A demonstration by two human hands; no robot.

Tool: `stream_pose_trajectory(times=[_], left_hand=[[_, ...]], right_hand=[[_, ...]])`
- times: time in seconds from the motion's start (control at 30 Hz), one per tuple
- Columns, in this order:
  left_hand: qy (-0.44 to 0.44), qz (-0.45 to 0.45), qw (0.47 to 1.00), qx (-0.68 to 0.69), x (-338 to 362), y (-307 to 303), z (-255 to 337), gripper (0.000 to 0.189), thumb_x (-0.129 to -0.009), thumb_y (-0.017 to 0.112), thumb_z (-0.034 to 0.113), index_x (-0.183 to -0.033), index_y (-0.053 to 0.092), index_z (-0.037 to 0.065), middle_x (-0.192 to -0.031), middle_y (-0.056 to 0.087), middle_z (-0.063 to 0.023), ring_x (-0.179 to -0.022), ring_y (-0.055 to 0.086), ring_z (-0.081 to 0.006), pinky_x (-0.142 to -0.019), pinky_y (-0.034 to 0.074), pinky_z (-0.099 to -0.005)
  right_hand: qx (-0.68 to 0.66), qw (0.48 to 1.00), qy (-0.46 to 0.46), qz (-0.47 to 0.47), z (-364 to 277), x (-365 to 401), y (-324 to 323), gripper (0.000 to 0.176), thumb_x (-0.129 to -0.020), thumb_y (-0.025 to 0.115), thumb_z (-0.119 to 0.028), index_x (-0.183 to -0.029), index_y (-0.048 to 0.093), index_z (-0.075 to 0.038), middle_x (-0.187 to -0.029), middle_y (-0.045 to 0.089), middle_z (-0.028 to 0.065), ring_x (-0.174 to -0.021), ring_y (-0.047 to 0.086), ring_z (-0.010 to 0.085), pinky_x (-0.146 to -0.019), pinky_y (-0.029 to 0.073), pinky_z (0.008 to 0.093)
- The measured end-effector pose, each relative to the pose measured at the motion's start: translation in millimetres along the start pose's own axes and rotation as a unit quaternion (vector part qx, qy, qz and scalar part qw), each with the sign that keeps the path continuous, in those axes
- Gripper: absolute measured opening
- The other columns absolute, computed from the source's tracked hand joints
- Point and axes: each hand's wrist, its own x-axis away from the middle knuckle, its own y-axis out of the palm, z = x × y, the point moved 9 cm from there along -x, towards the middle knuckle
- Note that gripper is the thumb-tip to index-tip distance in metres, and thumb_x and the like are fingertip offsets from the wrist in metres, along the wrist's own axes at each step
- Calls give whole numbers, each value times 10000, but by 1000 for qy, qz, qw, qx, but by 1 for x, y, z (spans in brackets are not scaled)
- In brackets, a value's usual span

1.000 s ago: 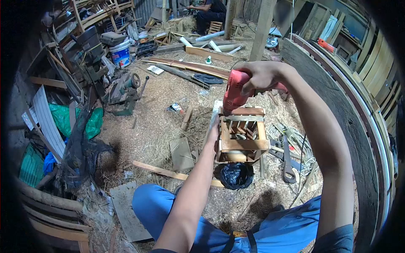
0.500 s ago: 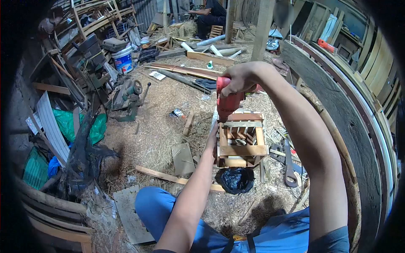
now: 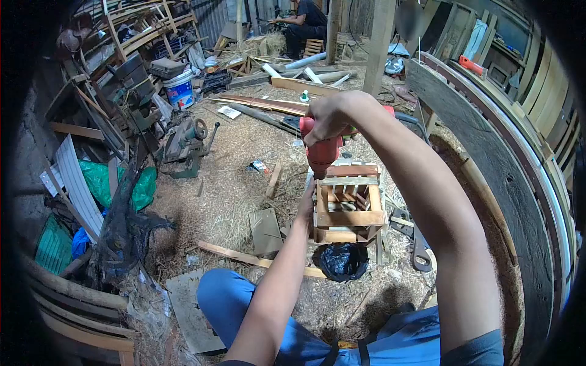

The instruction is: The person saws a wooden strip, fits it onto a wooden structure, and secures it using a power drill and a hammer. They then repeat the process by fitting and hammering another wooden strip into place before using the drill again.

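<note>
My right hand point(image 3: 332, 114) is wrapped round a red power drill point(image 3: 321, 157), which points down. The drill's nose is right at the far left corner of a small slatted wooden crate point(image 3: 352, 218). My left hand point(image 3: 309, 201) grips the crate's left side, its fingers partly hidden along the slats. Through the crate's open top frame, inner slats show. A black plastic-lined container point(image 3: 342, 261) sits just on the near side of the crate.
A handsaw point(image 3: 421, 253) lies right of the crate. Loose boards point(image 3: 262, 259) and shavings cover the floor. A metal vise-like tool point(image 3: 186, 146) and a paint bucket point(image 3: 179, 90) stand left. A long plank point(image 3: 506, 189) borders the right. Another person point(image 3: 305, 24) sits far back.
My right hand and the drill have shifted slightly left, and the drill leans differently over the crate's corner. My left hand stays at the crate's side.
</note>
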Motion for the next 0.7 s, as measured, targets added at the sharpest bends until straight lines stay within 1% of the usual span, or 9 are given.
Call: stream_pose_trajectory(times=[0.07, 0.2, 0.27, 0.3, 0.37, 0.4, 0.5, 0.57, 0.7], left_hand=[[-22, -32, 999, 34, -3, 4, -4, 596, -1060, 470, 529, -1550, 422, 193, -1415, 595, -46, -1246, 601, -218, -1050, 485, -397], [3, -48, 998, 47, 2, 14, 2, 596, -1060, 471, 529, -1550, 422, 193, -1420, 592, -46, -1253, 594, -214, -1049, 481, -394], [17, -26, 1000, -3, -1, 5, 3, 612, -1056, 469, 545, -1554, 418, 192, -1434, 585, -58, -1261, 589, -233, -1049, 479, -407], [17, -26, 1000, -2, -6, -1, 0, 612, -1056, 469, 545, -1554, 418, 192, -1434, 585, -58, -1261, 589, -233, -1049, 479, -407], [24, 12, 997, -70, -18, -20, -6, 682, -1022, 487, 615, -1551, 427, 190, -1451, 574, -79, -1258, 592, -260, -1059, 471, -418], [24, 12, 997, -69, -12, -15, -1, 682, -1022, 487, 615, -1551, 427, 190, -1451, 574, -79, -1258, 592, -260, -1059, 471, -418], [-45, 53, 995, -74, 5, -6, -4, 772, -978, 518, 675, -1569, 410, 190, -1488, 542, -92, -1312, 551, -272, -1105, 427, -419], [-2, 75, 997, -3, 0, -10, -2, 554, -1008, 551, 585, -1260, 681, 109, -1100, 731, -67, -886, 713, -201, -794, 588, -371], [19, 76, 997, -27, -36, -50, -21, 565, -1007, 554, 580, -1288, 672, 104, -1125, 732, -73, -904, 718, -206, -802, 588, -371]], right_hand=[[3, 1000, 6, 15, 1, -4, -1, 526, -837, 707, -526, -1109, 676, -77, -916, 719, 114, -767, 681, 271, -678, 565, 396], [11, 1000, -1, 24, 1, -3, -3, 524, -831, 719, -517, -1103, 677, -71, -892, 720, 113, -762, 684, 270, -671, 563, 393], [-8, 1000, -11, 9, 4, -4, 0, 603, -806, 717, -559, -1147, 725, -62, -1043, 746, 121, -898, 700, 287, -795, 568, 416], [-8, 1000, -11, 9, 6, -3, 1, 603, -806, 717, -559, -1147, 725, -62, -1043, 746, 121, -898, 700, 287, -795, 568, 416], [-27, 998, -19, 45, 8, 2, -5, 513, -821, 738, -487, -1108, 674, -67, -881, 719, 117, -743, 690, 257, -644, 583, 389], [-26, 998, -18, 46, 11, 3, -5, 513, -821, 738, -487, -1108, 674, -67, -881, 719, 117, -743, 690, 257, -644, 583, 389], [-44, 998, -29, 43, 12, 4, -4, 519, -821, 737, -479, -1130, 674, -67, -891, 724, 123, -745, 696, 255, -642, 595, 386], [-57, 998, -8, 21, 14, 4, 0, 535, -819, 739, -470, -1163, 675, -66, -920, 734, 127, -770, 707, 259, -656, 603, 386], [-54, 998, -23, 25, 12, 3, 0, 550, -820, 740, -463, -1198, 668, -69, -943, 739, 130, -786, 713, 256, -663, 606, 388]])
